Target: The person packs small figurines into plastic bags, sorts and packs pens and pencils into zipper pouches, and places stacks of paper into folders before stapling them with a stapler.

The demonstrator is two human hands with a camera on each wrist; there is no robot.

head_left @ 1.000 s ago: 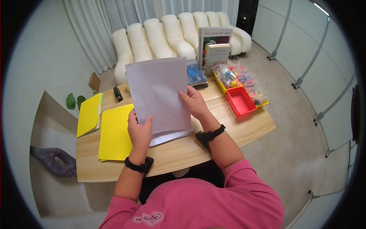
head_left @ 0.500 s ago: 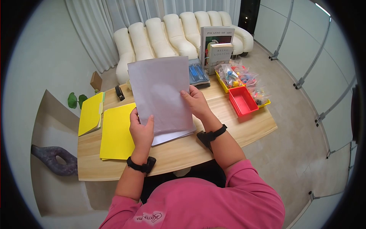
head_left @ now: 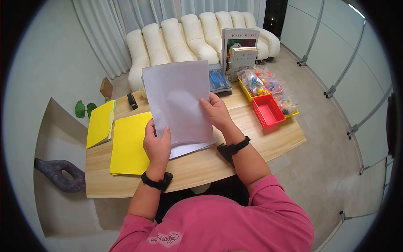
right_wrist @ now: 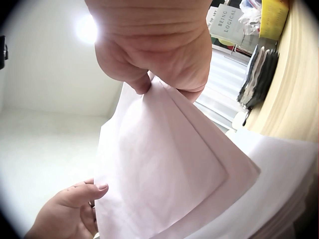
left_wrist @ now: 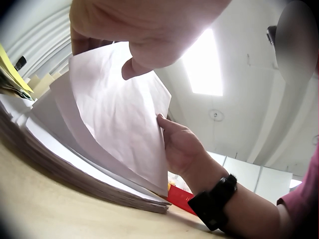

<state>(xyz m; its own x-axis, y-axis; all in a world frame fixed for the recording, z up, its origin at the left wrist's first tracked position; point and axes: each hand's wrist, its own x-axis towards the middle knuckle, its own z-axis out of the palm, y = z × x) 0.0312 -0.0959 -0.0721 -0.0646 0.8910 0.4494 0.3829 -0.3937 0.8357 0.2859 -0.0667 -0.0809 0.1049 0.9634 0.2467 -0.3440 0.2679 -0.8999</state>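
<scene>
A few sheets of white paper (head_left: 178, 101) are held up between both hands, tilted above the table. My left hand (head_left: 157, 143) pinches their left edge, thumb on the near face and fingers behind. On the opposite edge my right hand (head_left: 216, 112) pinches them in the same way, its fingers partly hidden behind the sheets. In the right wrist view two of the sheets (right_wrist: 164, 159) lie offset from each other. Beneath them a thick stack of paper (left_wrist: 89, 172) rests on the table, mostly covered in the head view.
Yellow folders (head_left: 130, 145) lie left of the paper, with another yellow folder (head_left: 100, 126) beyond. A black stapler-like object (head_left: 132, 101) sits behind them. To the right stand a red basket (head_left: 268, 111), yellow baskets of bagged pieces (head_left: 254, 82), upright books (head_left: 243, 59) and blue pouches (head_left: 219, 80).
Both hands keep their hold on the sheets, which stay nearly in place. The whole view has shifted slightly, and a second sheet's edge now shows at the upper left.
</scene>
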